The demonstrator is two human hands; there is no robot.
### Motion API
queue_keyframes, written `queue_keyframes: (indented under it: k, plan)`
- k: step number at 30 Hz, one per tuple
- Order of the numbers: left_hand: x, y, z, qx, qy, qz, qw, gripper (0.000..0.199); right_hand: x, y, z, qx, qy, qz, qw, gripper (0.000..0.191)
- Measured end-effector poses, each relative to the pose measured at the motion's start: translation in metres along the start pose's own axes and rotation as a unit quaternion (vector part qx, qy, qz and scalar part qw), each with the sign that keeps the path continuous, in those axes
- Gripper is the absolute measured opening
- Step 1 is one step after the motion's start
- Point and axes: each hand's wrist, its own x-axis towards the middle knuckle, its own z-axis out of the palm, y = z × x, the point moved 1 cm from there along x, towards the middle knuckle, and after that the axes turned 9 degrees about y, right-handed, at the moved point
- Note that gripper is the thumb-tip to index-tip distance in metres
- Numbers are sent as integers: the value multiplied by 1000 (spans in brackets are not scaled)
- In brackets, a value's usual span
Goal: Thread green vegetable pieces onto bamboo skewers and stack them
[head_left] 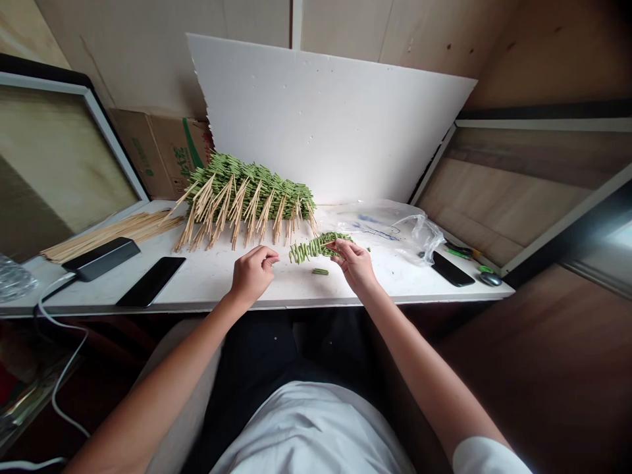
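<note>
Above the front part of the white table, my right hand [354,264] pinches a bamboo skewer whose left part is threaded with a row of cut green bean pieces [307,250]. My left hand [253,271] is closed, thumb against the fingers, a little left of the row's end; whatever it may hold is too small to make out. Behind my right fingers lies a small heap of loose bean pieces [340,237]. A few pieces [320,271] lie together on the table just below the skewer.
A tall stack of filled bean skewers [247,191] stands at the back, sticks toward me. Bare skewers [118,230], a black box [103,257] and a phone [151,282] lie left. Right are a clear plastic bag [419,230], another phone [451,268] and a mouse [490,278].
</note>
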Motion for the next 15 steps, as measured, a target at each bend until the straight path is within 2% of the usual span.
queue_keyframes:
  k: [10,15]
  plan:
    - [-4,0,3,-16,0,8,1000,20,-11,0,10,39,0,-36,999,36]
    - [-5,0,4,-18,4,8,1000,19,-18,3,16,62,6,-33,998,34]
